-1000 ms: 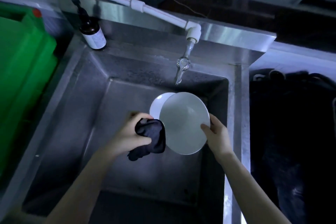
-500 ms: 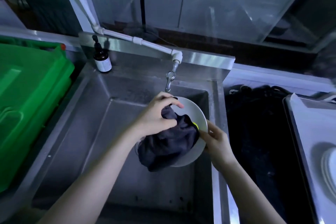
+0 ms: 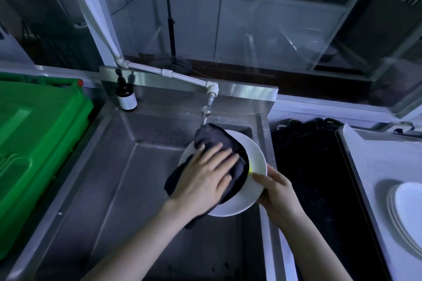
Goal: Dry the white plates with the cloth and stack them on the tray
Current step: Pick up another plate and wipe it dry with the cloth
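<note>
Above the right side of the steel sink (image 3: pixel 118 185), my right hand (image 3: pixel 277 191) grips a white plate (image 3: pixel 257 162) by its right rim, thumb on the face. A dark cloth (image 3: pixel 215 139) is spread over the plate's face. On it lies my left hand (image 3: pixel 206 175), pressing it down with straight, spread fingers. At the far right, a stack of white plates (image 3: pixel 406 210) lies on a pale tray (image 3: pixel 374 159).
A tap (image 3: pixel 206 112) on a white pipe hangs just behind the plate. A brown pump bottle (image 3: pixel 125 96) stands on the sink's back ledge. A green crate (image 3: pixel 36 143) fills the left. A dark mat (image 3: pixel 319 180) lies between sink and tray.
My left hand went from holding the bunched cloth beside the plate to pressing it flat on the plate's face. The view tilted up, so the tray and stack are now visible.
</note>
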Demonstrator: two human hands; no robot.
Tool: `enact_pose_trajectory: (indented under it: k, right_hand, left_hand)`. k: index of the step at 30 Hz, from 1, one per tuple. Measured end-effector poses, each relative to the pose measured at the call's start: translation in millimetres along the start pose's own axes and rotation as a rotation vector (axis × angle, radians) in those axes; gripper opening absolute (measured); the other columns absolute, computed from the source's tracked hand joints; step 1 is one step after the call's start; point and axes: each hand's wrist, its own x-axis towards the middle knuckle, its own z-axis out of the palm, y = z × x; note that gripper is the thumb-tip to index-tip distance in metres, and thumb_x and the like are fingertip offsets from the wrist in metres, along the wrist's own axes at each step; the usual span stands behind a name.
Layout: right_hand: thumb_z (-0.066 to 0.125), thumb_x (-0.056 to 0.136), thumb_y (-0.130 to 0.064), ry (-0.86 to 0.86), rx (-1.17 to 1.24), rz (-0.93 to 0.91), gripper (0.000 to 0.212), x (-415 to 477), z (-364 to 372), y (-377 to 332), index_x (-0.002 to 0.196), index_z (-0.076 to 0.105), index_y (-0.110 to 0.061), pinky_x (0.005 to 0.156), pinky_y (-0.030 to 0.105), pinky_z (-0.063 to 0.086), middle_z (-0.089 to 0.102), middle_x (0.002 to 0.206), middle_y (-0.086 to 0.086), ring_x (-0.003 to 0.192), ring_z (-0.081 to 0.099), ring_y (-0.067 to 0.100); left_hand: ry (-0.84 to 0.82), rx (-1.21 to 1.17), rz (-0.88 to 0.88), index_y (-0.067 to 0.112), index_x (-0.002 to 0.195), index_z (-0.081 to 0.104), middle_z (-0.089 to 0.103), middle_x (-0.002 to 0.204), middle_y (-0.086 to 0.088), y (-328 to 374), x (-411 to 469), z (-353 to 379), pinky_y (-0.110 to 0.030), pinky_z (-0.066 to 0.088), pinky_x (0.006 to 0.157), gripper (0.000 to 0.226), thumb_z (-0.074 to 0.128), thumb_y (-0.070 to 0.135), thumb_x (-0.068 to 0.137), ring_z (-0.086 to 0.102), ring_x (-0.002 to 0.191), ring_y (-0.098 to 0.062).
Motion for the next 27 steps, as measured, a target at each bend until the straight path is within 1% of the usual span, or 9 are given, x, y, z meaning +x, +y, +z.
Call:
enact_pose_trajectory:
  k: [2, 7, 10, 12, 14, 18, 22, 24, 27]
  right_hand:
    - [0.052, 0.093, 0.005, -0.016, 0.005, -0.019, 0.033, -3, 6, -3, 0.112, 0.072, -0.013, 0.06, 0.032, 0.055, 0.073, 0.092, 0.015, 0.079, 0.067, 0.026]
    - [0.05, 0.094, 0.005, -0.044, 0.017, -0.05, 0.034, -9, 22, -4, 0.098, 0.076, -0.016, 0.068, 0.034, 0.054, 0.073, 0.087, 0.01, 0.077, 0.068, 0.021]
    - [0.052, 0.091, 0.008, -0.078, -0.035, -0.077, 0.038, -16, 31, -7, 0.096, 0.078, -0.02, 0.066, 0.036, 0.054, 0.072, 0.085, 0.01, 0.073, 0.066, 0.021]
    - [0.052, 0.091, 0.008, -0.035, -0.021, -0.107, 0.039, -17, 33, -10, 0.094, 0.078, -0.02, 0.069, 0.041, 0.049, 0.069, 0.084, 0.013, 0.072, 0.061, 0.028]
    - [0.051, 0.091, 0.009, 0.021, 0.03, -0.132, 0.037, -15, 31, -15, 0.096, 0.077, -0.017, 0.067, 0.04, 0.046, 0.067, 0.084, 0.013, 0.073, 0.059, 0.03]
    - [0.051, 0.091, 0.009, 0.057, 0.06, -0.153, 0.034, -14, 29, -27, 0.109, 0.072, -0.01, 0.052, 0.028, 0.051, 0.071, 0.085, 0.01, 0.068, 0.064, 0.02]
    - [0.049, 0.092, 0.008, -0.057, 0.033, -0.111, 0.032, -17, 44, -12, 0.105, 0.073, -0.009, 0.072, 0.035, 0.051, 0.07, 0.09, 0.016, 0.083, 0.063, 0.027]
    - [0.048, 0.094, 0.006, -0.1, 0.026, -0.066, 0.032, -22, 50, -6, 0.099, 0.075, -0.009, 0.069, 0.033, 0.051, 0.07, 0.089, 0.015, 0.084, 0.062, 0.027]
    - [0.051, 0.09, 0.008, -0.088, 0.013, -0.062, 0.035, -25, 48, -10, 0.098, 0.078, -0.013, 0.063, 0.031, 0.052, 0.072, 0.088, 0.013, 0.078, 0.064, 0.023]
  left_hand:
    - [-0.127, -0.007, 0.041, 0.024, 0.144, 0.048, 0.038, 0.155, 0.005, 7, -11, 4, -0.05, 0.028, 0.116, 0.049, 0.039, 0.034, 0.097, 0.029, 0.146, -0.021]
    - [-0.174, -0.093, 0.092, 0.027, 0.149, 0.04, 0.029, 0.159, 0.013, 0, -8, -7, -0.039, 0.017, 0.12, 0.05, 0.035, 0.035, 0.1, 0.019, 0.149, -0.012]
    - [-0.116, -0.032, -0.109, 0.018, 0.141, 0.052, 0.039, 0.155, -0.001, -30, 7, -9, -0.053, 0.037, 0.11, 0.049, 0.038, 0.036, 0.097, 0.035, 0.144, -0.028]
    - [-0.081, 0.01, -0.179, 0.013, 0.132, 0.06, 0.048, 0.149, -0.006, -40, 5, -14, -0.056, 0.043, 0.102, 0.046, 0.041, 0.035, 0.096, 0.044, 0.137, -0.032]
    - [-0.048, 0.031, -0.134, 0.015, 0.129, 0.063, 0.052, 0.146, -0.003, -38, -10, -19, -0.052, 0.041, 0.105, 0.044, 0.042, 0.034, 0.095, 0.047, 0.135, -0.029]
    - [-0.039, -0.026, -0.064, 0.019, 0.131, 0.06, 0.05, 0.147, 0.001, -18, -42, -25, -0.045, 0.035, 0.108, 0.042, 0.042, 0.03, 0.095, 0.044, 0.137, -0.024]
    - [-0.053, -0.018, 0.024, 0.022, 0.138, 0.052, 0.047, 0.149, 0.004, 0, -23, -18, -0.043, 0.028, 0.114, 0.044, 0.039, 0.03, 0.097, 0.037, 0.141, -0.02]
    - [-0.064, 0.011, 0.063, 0.022, 0.138, 0.051, 0.048, 0.148, 0.005, -5, -3, -16, -0.045, 0.028, 0.116, 0.044, 0.037, 0.032, 0.097, 0.037, 0.142, -0.019]
    - [-0.059, 0.077, -0.034, 0.017, 0.129, 0.061, 0.058, 0.138, -0.004, -34, 18, -19, -0.051, 0.041, 0.107, 0.044, 0.041, 0.034, 0.094, 0.05, 0.132, -0.027]
